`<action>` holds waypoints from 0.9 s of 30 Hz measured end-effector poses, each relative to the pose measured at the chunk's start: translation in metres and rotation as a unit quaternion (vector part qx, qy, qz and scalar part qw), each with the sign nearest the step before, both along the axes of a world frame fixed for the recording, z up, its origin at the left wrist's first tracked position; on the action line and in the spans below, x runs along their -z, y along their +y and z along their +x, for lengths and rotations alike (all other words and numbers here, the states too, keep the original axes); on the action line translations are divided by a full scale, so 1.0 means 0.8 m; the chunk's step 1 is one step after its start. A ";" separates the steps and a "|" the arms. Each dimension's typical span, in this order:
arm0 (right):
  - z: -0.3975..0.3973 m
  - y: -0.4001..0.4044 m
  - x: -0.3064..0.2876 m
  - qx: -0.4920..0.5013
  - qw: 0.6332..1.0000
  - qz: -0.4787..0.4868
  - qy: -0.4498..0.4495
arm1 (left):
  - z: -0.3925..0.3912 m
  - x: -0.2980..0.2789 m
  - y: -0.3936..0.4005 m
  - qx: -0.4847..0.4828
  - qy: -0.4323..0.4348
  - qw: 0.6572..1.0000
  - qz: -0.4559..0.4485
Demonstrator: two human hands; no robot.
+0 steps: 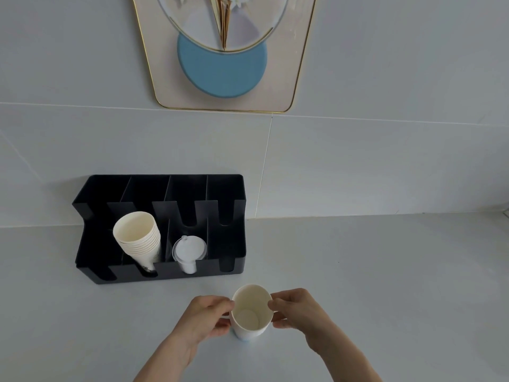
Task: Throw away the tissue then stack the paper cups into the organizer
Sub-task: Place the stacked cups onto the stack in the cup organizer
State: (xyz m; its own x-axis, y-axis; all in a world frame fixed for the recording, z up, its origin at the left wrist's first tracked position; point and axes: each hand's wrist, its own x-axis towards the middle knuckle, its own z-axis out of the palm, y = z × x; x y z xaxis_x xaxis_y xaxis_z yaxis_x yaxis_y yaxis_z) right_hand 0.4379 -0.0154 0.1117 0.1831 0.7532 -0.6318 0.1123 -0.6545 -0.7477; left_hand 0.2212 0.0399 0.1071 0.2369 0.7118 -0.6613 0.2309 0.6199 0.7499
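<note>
Head view: nearest the camera, two bare forearms reach up from the bottom edge onto a pale grey counter [385, 271]. The left hand [205, 317] and right hand [298, 312] meet on either side of one white paper cup [251, 310], which stands upright with its mouth open to the camera and nothing inside. Left fingers [221, 328] curl against the cup's left wall with the thumb at the rim; right fingers [278, 304] pinch the rim and wall on the other side, so both hands are closed on the cup. Whether its base touches the counter cannot be told.

Beyond the cup, to the left, a black organizer [237, 216] sits against the wall, split into front and back rows of slots. A stack of cups [139, 238] lies tilted in the second front slot from the left, mouths pointing up and toward the camera. In the next slot to the right sit clear lids [189, 249] (one shows a white centre). The remaining slots look dark.

Farther back rises the grey tiled wall [385, 161], and on it hangs a gold-edged picture [223, 70] with a blue disc.
</note>
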 end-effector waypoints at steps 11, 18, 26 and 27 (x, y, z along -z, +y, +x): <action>-0.011 0.007 -0.023 -0.014 0.999 0.023 -0.038 | -0.013 -0.019 0.005 0.015 -0.019 0.999 0.021; -0.030 0.043 -0.090 -0.047 0.994 0.090 -0.038 | -0.042 -0.070 0.037 0.018 -0.041 0.997 0.070; -0.082 0.116 -0.174 -0.080 0.980 0.172 -0.062 | -0.095 -0.146 0.095 -0.042 -0.051 0.986 0.153; -0.090 0.127 -0.183 -0.083 0.978 0.180 -0.063 | -0.103 -0.155 0.103 -0.051 -0.055 0.984 0.160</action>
